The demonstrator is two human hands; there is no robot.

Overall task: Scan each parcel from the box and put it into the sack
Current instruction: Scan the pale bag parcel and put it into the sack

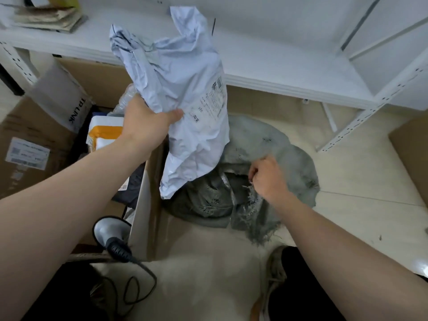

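1 hand, the left hand, grips the crumpled pale-blue plastic mailer parcel: where?
— Over the frayed grey woven sack, whose rim the right hand pinches open. Not in yet; several parcels wait in the brown cardboard box.

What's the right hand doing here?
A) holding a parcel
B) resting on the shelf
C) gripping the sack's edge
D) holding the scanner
C: the right hand pinches the sack at its frayed rim; the scanner lies untouched by the box, and the left hand holds the parcel.
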